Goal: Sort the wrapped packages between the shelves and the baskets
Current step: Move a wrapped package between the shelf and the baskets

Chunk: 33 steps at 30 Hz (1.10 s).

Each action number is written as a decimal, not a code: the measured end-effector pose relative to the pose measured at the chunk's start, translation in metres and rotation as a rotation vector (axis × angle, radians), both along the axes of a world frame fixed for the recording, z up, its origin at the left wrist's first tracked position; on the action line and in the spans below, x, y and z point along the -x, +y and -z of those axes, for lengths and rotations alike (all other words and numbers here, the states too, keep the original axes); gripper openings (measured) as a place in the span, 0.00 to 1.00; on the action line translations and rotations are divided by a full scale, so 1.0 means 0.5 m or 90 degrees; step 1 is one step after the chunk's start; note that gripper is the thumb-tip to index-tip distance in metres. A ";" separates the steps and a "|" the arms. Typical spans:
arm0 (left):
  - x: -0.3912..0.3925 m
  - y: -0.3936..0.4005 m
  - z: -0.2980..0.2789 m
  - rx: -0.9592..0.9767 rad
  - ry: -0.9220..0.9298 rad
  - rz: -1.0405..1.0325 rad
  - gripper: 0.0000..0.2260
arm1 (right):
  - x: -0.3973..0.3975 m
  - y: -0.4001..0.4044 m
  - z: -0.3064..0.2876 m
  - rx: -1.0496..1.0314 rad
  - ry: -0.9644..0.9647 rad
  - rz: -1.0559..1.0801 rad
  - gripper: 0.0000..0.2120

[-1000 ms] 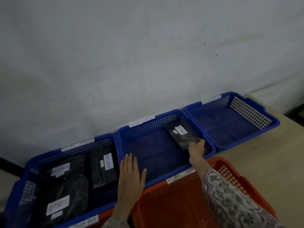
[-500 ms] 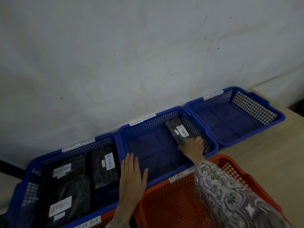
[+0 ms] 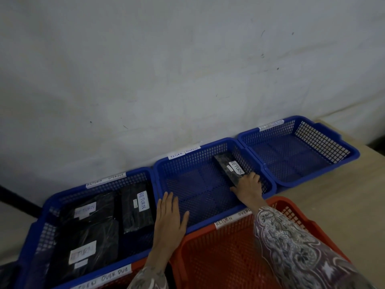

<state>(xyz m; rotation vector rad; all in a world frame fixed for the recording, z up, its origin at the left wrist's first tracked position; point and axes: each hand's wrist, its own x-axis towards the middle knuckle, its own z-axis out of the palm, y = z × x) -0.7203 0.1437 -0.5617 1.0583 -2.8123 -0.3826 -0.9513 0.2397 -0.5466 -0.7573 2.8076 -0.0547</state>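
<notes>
A black wrapped package with a white RETURN label lies in the middle blue basket, along its right wall. My right hand reaches into that basket and holds the package's near end, fingers over the top and thumb at its left side. My left hand rests flat, fingers straight, on the rim where the middle and left blue baskets meet. The left blue basket holds three black RETURN packages: one upright at its right side and two to the left.
A third blue basket stands at the right with nothing in it. A red basket sits in front of me under my right forearm. All stand on a pale surface against a white wall. Baskets carry RETURN OVERDUE labels.
My right hand has lowered the package from a tilted hold down onto the middle basket's floor by the right wall. My left hand stays on the rim.
</notes>
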 end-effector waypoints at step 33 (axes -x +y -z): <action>-1.091 0.149 -0.302 0.106 0.396 -0.331 0.16 | -1.222 0.035 -0.318 0.682 -0.279 -0.506 0.22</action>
